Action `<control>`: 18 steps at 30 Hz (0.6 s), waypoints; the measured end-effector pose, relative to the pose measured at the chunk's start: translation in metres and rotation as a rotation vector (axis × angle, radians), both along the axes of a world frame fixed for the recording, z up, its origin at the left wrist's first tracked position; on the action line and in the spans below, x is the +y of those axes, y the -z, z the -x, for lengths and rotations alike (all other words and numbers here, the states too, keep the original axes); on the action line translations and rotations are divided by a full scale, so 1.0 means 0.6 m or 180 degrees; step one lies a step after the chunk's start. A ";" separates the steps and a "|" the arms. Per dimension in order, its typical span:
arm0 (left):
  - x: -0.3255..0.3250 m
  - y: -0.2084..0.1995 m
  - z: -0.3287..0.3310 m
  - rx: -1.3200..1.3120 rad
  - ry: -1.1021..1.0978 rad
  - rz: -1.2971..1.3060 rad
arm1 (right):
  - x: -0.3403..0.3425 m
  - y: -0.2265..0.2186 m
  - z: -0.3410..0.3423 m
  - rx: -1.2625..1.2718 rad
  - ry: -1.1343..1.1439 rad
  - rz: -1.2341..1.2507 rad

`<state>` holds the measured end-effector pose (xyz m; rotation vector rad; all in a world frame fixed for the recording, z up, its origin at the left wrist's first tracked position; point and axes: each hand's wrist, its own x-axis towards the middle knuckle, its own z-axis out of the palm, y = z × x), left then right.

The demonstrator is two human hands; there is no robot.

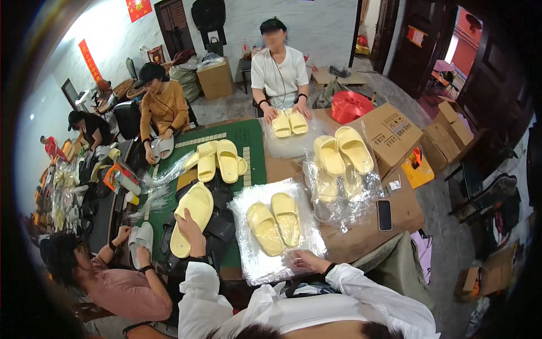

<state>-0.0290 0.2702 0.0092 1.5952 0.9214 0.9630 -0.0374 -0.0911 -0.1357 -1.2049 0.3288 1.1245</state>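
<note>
My left hand [193, 233] is closed around a pale yellow slide slipper [197, 207], its ribbed sole turned up, above several black slippers [221, 227]. Two more yellow slippers [274, 225] lie side by side under shiny film, on a stack of transparent plastic bags [251, 271] in front of me. At the near right edge of that stack, my right hand [310, 262] has its fingers bent together on the plastic bag's edge. Beyond my left hand, several yellow slippers [217, 160] are piled on the green mat [248, 135].
A bagged yellow pair [341, 155] stands at the right, near a phone [384, 215], a cardboard box [390, 135] and red strapping [351, 106]. Across the table a person [279, 70] handles yellow slippers [289, 123]. At left, people in orange [164, 107] and pink [124, 282] handle grey slippers.
</note>
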 end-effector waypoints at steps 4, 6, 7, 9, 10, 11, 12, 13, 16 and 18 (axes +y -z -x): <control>-0.069 -0.040 0.019 0.0069 0.0116 0.0046 | -0.034 0.044 0.010 0.0492 -0.0494 -0.0159; -0.067 0.004 0.021 -0.0082 -0.0057 -0.0081 | -0.037 0.052 0.016 0.0537 -0.0915 -0.0504; -0.089 -0.002 0.020 0.0312 -0.0032 -0.0357 | -0.044 0.046 0.015 0.0405 -0.1216 -0.0502; -0.129 -0.024 0.021 0.0067 0.0448 0.0080 | -0.063 0.025 0.019 -0.0198 -0.1828 0.0020; -0.151 -0.029 0.017 -0.0144 0.0875 0.0504 | -0.071 0.010 0.011 -0.0533 -0.2318 0.0134; -0.152 -0.025 0.027 -0.0375 0.0949 0.0806 | -0.063 -0.053 0.004 -0.1152 -0.2802 0.0226; -0.154 -0.018 0.034 -0.0317 0.0933 0.0838 | -0.059 -0.128 -0.001 -0.2755 -0.3304 0.0621; -0.155 -0.010 0.037 -0.0407 0.0978 0.0770 | -0.049 -0.166 -0.019 -0.3470 -0.3074 0.0824; -0.188 -0.019 0.039 -0.0413 0.0960 0.0695 | -0.064 -0.404 -0.033 -0.5530 -0.1031 0.0566; -0.190 -0.023 0.040 -0.0019 0.0766 0.0577 | -0.078 -0.519 -0.030 -0.6666 0.0413 0.0101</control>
